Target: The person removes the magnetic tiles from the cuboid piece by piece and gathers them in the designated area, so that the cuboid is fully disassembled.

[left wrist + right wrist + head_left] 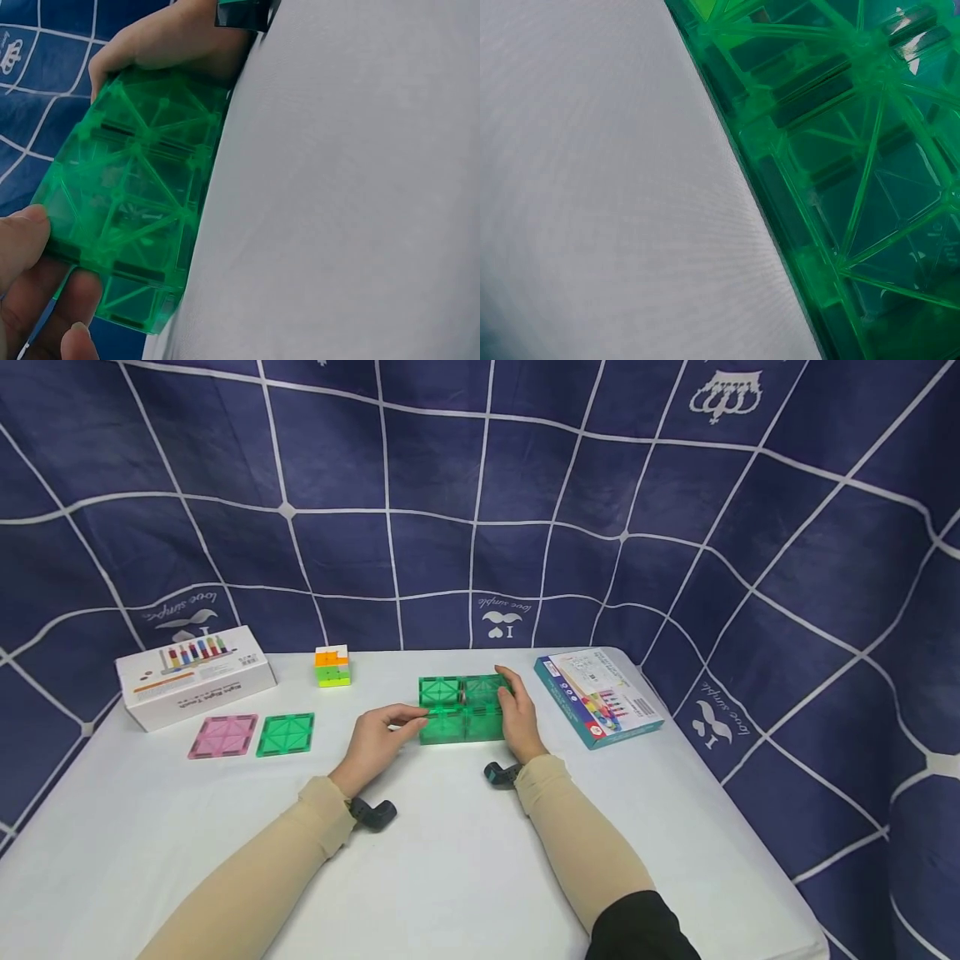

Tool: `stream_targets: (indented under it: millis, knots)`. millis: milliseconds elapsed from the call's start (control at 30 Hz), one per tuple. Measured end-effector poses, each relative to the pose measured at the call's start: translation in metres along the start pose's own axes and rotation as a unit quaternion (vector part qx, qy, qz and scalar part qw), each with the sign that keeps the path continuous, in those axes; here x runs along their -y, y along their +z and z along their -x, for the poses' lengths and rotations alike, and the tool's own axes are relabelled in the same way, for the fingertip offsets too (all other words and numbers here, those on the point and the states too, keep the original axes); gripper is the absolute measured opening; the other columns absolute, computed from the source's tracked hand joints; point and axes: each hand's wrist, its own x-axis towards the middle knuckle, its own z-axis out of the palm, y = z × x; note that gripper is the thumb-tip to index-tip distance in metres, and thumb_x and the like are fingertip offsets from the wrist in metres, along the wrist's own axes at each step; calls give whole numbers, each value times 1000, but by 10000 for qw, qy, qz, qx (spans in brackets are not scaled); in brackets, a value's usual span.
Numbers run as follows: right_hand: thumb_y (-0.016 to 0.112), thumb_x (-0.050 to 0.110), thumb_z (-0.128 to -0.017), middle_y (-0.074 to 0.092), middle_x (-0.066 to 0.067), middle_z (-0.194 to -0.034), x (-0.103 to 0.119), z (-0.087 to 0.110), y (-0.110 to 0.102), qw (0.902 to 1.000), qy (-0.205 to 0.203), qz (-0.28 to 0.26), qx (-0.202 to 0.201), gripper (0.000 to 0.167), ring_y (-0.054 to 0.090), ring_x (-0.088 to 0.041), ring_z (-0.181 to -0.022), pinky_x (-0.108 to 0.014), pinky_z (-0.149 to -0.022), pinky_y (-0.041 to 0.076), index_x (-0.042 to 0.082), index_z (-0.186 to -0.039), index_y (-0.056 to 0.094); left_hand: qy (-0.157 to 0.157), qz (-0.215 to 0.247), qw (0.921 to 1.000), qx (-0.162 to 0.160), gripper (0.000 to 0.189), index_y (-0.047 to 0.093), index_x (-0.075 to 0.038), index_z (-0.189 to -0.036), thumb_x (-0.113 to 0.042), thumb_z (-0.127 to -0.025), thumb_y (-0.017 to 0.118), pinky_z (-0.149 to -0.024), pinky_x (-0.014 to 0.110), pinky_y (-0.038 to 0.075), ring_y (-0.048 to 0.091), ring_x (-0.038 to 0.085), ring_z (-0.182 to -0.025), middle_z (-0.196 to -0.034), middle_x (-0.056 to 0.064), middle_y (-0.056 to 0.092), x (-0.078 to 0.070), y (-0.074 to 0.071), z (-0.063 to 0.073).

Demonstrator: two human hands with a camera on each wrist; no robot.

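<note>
A box-like block of clear green magnetic tiles (461, 724) stands on the white table between the two hands, with two tiles side by side along its front. At its left end, my left hand (377, 745) pinches the edge with thumb and fingers. My right hand (521, 724) holds the right end, its thumb and forefinger spread along that side. In the left wrist view, the left thumb (26, 232) lies against the green tiles (135, 176), with the other fingers below it. Ribbed green panels (870, 165) fill the right side of the right wrist view, where no fingers show.
A pink tile (222, 737) and a loose green tile (285, 735) lie flat at the left. Behind them are a white toy box (198, 681) and a colored puzzle cube (332, 667). A flat teal-edged box (598, 697) lies right of the right hand. A blue gridded curtain (435, 560) hangs behind.
</note>
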Motion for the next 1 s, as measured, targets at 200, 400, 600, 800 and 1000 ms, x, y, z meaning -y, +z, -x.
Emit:
stream_targets:
  millis: [200,400,600,800,1000]
  knots:
    - [36,30,-111,42,3,-162,1,0,1,10000,-63,4,-7,43,32,-19,-153,-50,-125,24,29,-153,46,61,86,9999,-2,19,80,-22,-113,-29,-96,75,-81,33,60,71,15,-98,-114,-2,77,3,-2,0]
    - [36,26,-112,40,1,-163,-1,-2,1,10000,80,-1,42,44,31,-20,-154,-48,-126,23,22,-155,44,13,321,9994,-159,22,80,-21,-114,-31,-95,76,-71,25,58,70,14,-95,-112,0,78,9,-8,0]
    - [34,20,-113,36,-8,-165,-3,-4,0,9998,117,-94,124,45,27,-26,-156,-50,-127,19,18,-157,42,-73,459,9983,-357,24,79,-18,-117,-31,-96,75,-74,21,54,68,11,-93,-112,0,78,11,-16,-3]
    - [36,26,-112,40,-2,-164,-3,-3,0,10000,80,14,15,43,30,-19,-154,-48,-126,22,27,-154,45,-288,483,9977,-374,30,77,-16,-121,-35,-98,72,-74,20,53,67,12,-94,-111,1,77,7,-35,-8]
    - [37,32,-110,41,-4,-163,-6,-3,0,9999,-101,-71,4,46,31,-23,-154,-53,-125,23,22,-154,46,-419,82,9990,-148,31,77,-14,-121,-36,-98,72,-77,17,54,68,7,-92,-114,7,77,14,-76,-15]
